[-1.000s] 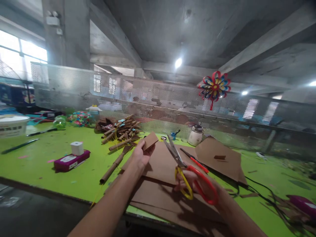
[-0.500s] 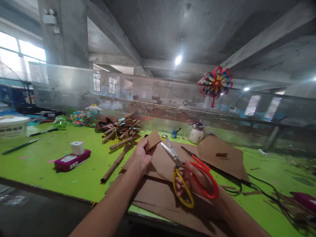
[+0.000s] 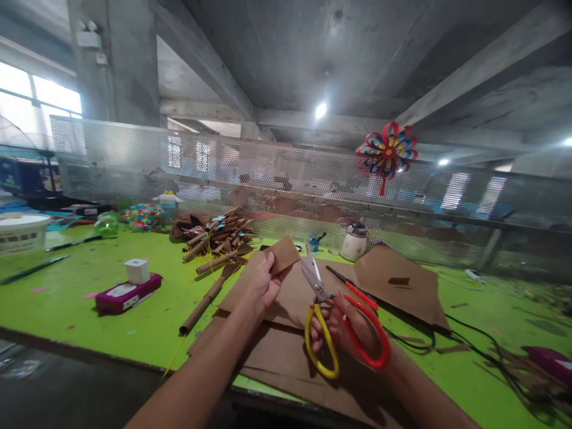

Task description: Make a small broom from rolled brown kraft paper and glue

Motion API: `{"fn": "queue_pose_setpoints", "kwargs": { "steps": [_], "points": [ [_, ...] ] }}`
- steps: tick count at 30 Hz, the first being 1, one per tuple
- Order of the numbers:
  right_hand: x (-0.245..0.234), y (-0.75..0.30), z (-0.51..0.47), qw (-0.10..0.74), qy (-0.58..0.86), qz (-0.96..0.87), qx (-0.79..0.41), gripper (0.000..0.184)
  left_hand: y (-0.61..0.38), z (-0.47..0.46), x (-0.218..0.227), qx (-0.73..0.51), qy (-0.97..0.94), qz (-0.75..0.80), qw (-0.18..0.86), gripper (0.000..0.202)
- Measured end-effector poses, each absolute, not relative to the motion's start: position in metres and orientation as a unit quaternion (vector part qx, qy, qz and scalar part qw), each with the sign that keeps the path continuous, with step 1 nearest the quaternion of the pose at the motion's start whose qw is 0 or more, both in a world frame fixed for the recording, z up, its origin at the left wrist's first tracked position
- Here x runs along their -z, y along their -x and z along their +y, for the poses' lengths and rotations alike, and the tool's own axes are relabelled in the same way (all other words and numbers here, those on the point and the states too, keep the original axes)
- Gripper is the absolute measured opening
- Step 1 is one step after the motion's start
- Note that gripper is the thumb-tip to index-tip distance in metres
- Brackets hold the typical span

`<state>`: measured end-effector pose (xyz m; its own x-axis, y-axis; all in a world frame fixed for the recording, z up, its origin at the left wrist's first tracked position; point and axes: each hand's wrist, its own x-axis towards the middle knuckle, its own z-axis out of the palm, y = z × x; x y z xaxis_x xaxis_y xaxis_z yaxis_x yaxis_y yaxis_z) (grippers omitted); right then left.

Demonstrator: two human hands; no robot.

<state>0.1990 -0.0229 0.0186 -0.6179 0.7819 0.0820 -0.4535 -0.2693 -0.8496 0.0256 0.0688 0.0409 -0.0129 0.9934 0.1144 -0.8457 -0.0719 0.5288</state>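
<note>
My left hand (image 3: 267,281) pinches a small piece of brown cardboard (image 3: 284,255) between thumb and fingers. In my right hand (image 3: 344,325) is a pair of scissors (image 3: 318,286) with one yellow and one red handle. Its blades are parted and point up toward the piece, close to its right edge; whether they touch it I cannot tell. Beneath both hands lie large brown cardboard sheets (image 3: 286,348), reaching over the table's front edge.
Rolled brown tubes (image 3: 218,241) with yellow string lie behind left. A purple box (image 3: 128,293) carries a white cube (image 3: 137,271). At right are a folded cardboard sheet (image 3: 397,277), a red-handled tool (image 3: 357,292) with a black cord, and a beige jug (image 3: 354,241). A perforated metal screen (image 3: 286,179) stands behind.
My left hand and the cardboard piece have moved slightly right, nearer the scissors. The scissor handles are spread wider and the blades stand a little more apart.
</note>
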Motion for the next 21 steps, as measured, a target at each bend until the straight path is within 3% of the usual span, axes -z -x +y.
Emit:
{"fn": "queue_pose_setpoints", "kwargs": {
  "steps": [21],
  "points": [
    [-0.012,-0.181,-0.027,0.479,0.199,-0.433,-0.737,0.054,-0.04,0.053,-0.035,-0.642,-0.28,0.173,0.693,0.018]
  ]
}}
